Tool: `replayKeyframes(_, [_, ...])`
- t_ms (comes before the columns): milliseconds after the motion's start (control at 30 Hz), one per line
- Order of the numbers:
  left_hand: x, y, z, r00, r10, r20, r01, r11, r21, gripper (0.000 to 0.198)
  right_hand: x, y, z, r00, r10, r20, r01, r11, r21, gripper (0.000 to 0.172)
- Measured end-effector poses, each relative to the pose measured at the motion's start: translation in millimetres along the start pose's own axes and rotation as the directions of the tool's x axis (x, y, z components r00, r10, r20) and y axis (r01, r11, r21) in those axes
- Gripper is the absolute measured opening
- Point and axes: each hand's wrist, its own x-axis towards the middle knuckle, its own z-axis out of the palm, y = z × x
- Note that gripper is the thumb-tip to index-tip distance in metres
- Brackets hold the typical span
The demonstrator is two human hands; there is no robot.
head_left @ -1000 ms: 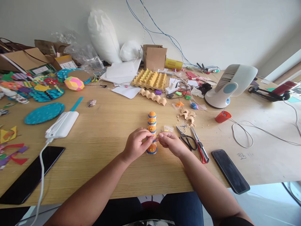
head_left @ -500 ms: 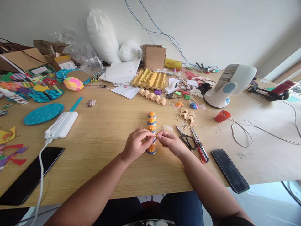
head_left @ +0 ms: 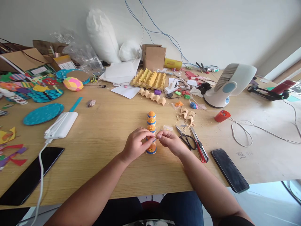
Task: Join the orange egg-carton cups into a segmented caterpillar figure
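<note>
A strip of egg-carton cups [head_left: 151, 148], topped with orange domes and ringed in blue, runs away from me in the middle of the table. Small yellow faces mark several of the domes. Over the nearer part of the strip, my left hand [head_left: 138, 142] pinches thumb against forefinger. Facing it, my right hand [head_left: 169, 140] is closed in a pinch too, its fingertips almost meeting the left ones. Whatever sits between the fingertips is too small to name. Both hands cover part of the strip. Just beyond my right hand lies a small clear packet [head_left: 168, 128] with yellow bits.
Scissors [head_left: 188, 139] and a red utility knife [head_left: 199, 146] lie right of my right hand, with a phone [head_left: 229, 170] farther right. Carton scraps [head_left: 187, 116], a red cup [head_left: 222, 116] and a white fan [head_left: 229, 86] stand beyond. A power bank [head_left: 61, 125] is at left.
</note>
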Motion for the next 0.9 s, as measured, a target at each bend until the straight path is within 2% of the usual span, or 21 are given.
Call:
replayKeyframes(200, [4,-7,-10.0,0.976,-0.210,-0.052,0.201,0.969,-0.144,0.014,-1,0,-1,1.000,0.007,-0.017,-0.006,1.000,0.024,0.037])
replayKeyframes(267, [5,-9,-12.4,0.950,-0.310,0.040,0.310,0.920,-0.239,0.015,-1,0,-2,1.000,0.012,-0.006,-0.012,1.000,0.013,0.036])
replayKeyframes(367, [5,-10,-13.0,0.882,-0.403,0.244,0.467,0.816,-0.340,0.020,0,2,-3,0.999,0.022,0.031,-0.022,1.000,0.008,0.036])
replayKeyframes(433, [4,-9,-12.1,0.850,-0.411,0.328,0.516,0.771,-0.372,0.022,0,3,-4,0.998,0.025,0.058,-0.027,0.999,0.033,0.036])
replayKeyframes(533, [2,-8,-10.9,0.828,-0.412,0.382,0.549,0.735,-0.399,0.022,1,4,-6,0.995,0.027,0.091,-0.035,0.996,0.082,0.036])
replayKeyframes(900, [2,-8,-10.0,0.805,-0.373,0.462,0.582,0.651,-0.488,0.023,-3,4,-5,0.984,0.043,0.174,-0.058,0.995,0.083,0.034])
